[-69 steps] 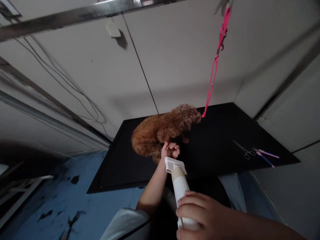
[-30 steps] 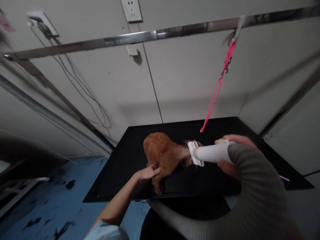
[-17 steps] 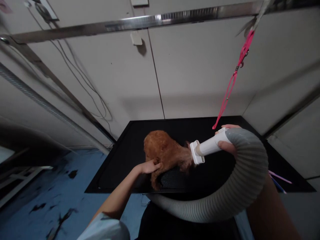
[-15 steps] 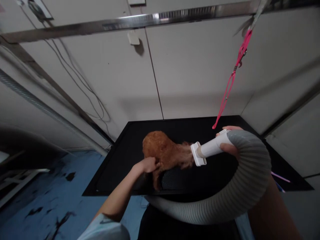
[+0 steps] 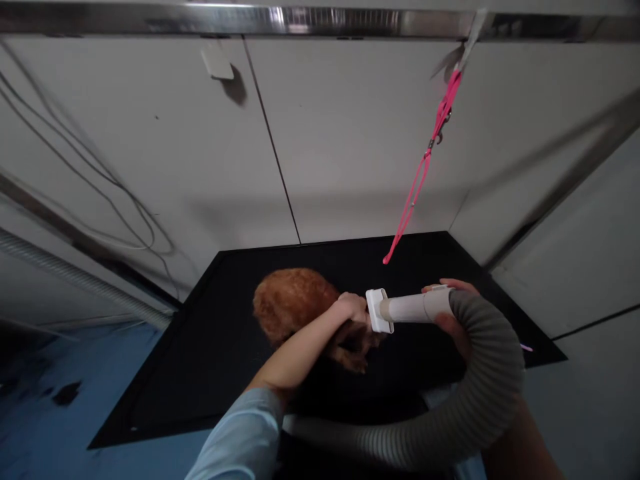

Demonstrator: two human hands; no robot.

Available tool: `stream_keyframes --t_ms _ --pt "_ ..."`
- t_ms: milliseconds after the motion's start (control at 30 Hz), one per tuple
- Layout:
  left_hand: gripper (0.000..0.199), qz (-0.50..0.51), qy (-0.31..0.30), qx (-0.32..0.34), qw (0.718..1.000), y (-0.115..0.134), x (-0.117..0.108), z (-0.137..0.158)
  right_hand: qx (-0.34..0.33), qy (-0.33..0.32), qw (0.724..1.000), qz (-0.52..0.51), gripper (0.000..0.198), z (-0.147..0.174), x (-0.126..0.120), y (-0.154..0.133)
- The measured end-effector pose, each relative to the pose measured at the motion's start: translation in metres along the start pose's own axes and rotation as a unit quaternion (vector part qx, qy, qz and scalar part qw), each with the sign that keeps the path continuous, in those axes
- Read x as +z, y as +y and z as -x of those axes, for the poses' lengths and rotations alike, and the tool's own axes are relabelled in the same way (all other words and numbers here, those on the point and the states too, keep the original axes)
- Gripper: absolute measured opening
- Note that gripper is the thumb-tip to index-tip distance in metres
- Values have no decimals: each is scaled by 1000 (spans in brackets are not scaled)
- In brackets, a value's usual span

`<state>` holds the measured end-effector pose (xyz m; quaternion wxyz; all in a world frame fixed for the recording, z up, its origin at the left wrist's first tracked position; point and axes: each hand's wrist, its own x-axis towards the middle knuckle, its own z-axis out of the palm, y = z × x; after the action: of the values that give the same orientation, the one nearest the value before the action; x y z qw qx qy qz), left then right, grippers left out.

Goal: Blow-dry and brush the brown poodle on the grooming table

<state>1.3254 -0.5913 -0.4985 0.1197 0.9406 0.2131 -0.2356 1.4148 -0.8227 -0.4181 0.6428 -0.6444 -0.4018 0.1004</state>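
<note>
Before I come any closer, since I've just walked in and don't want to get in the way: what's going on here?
A person holds a white nozzle on a thick grey hose in the right hand, its flat mouth close to the front end of a brown dog on a black table. The left hand is at the dog's front end too, its grip mostly hidden. A pink loop hangs from the metal bar, not around the dog.

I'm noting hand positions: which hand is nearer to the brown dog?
Left. The left hand is at the front end of the brown dog; the right hand is farther off, to its right, gripping the white blower handle.
</note>
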Motion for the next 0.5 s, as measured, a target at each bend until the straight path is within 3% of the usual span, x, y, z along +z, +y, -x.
stream_keyframes --t_ms 67,233,500 --pt "52 -1 3 18 1000 4 16 8 0 -18 1000 -2 46 5 -6 5" --pt "38 20 111 54 992 11 50 34 -15 -67 998 14 45 25 -11 9" --pt "15 46 313 61 947 21 87 89 17 8 998 66 33 64 -12 -13"
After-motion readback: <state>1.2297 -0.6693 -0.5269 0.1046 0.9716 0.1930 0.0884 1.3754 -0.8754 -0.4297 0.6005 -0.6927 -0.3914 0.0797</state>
